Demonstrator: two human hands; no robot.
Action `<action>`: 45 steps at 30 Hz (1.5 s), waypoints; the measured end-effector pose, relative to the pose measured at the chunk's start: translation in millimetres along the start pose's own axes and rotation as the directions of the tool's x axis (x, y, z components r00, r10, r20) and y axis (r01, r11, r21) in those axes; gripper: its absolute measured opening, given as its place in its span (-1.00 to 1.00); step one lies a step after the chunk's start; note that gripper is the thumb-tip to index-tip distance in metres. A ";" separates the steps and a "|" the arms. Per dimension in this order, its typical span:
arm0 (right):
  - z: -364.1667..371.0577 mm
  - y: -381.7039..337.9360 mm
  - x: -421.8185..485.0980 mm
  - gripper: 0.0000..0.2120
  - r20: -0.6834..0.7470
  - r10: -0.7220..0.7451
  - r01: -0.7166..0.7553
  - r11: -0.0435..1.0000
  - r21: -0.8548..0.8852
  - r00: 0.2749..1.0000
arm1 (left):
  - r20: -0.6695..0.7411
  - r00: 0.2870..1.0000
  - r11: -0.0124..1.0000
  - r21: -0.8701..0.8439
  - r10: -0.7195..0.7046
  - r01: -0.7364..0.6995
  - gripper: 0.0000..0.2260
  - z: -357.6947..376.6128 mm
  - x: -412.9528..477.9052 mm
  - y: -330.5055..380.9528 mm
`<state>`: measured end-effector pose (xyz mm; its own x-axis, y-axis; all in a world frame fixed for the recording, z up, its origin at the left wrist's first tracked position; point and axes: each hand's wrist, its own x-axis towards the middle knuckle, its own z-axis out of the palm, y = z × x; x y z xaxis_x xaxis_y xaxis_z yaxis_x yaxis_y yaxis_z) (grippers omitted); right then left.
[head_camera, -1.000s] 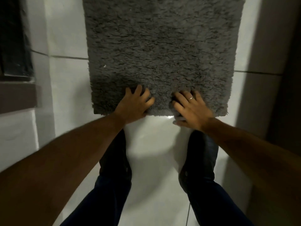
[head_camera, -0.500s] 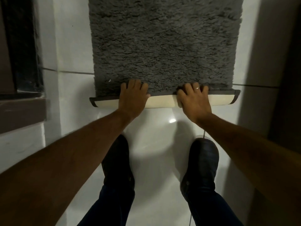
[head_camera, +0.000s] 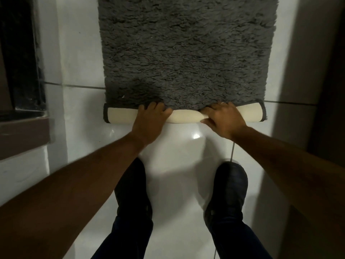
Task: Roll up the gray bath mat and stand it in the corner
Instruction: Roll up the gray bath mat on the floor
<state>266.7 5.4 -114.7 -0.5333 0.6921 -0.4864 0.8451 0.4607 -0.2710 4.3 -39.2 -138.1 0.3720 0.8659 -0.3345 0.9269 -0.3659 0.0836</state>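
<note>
The shaggy gray bath mat (head_camera: 186, 53) lies flat on the white tiled floor and runs up out of the frame. Its near edge is turned over into a low roll (head_camera: 121, 116) that shows the cream underside with a dark border. My left hand (head_camera: 151, 118) presses on the roll left of centre, fingers curled over its top. My right hand (head_camera: 224, 118) grips the roll right of centre, thumb under the near side and a ring on one finger.
My two dark shoes (head_camera: 227, 189) stand on the glossy tiles just behind the roll. A dark ledge and a black opening (head_camera: 20, 71) are at the left. A shadowed wall (head_camera: 321, 90) borders the right side.
The near edge of the mat was flat a second ago. Both hands have folded it over and pushed it away from me, so the cream backing now shows as a thicker roll.
</note>
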 end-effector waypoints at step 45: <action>-13.7 31.1 -32.6 -0.56 0.228 0.113 -0.120 0.993 0.020 0.967 | 0.285 0.938 0.960 -0.139 -0.197 0.244 -0.44 -19.2 -29.9 -5.9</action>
<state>309.9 4.8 -95.8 -0.4121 0.5942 -0.6907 0.9038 0.3627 -0.2272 -11.4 -56.4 -110.6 0.1518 0.7870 -0.5979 0.9873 -0.0921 0.1294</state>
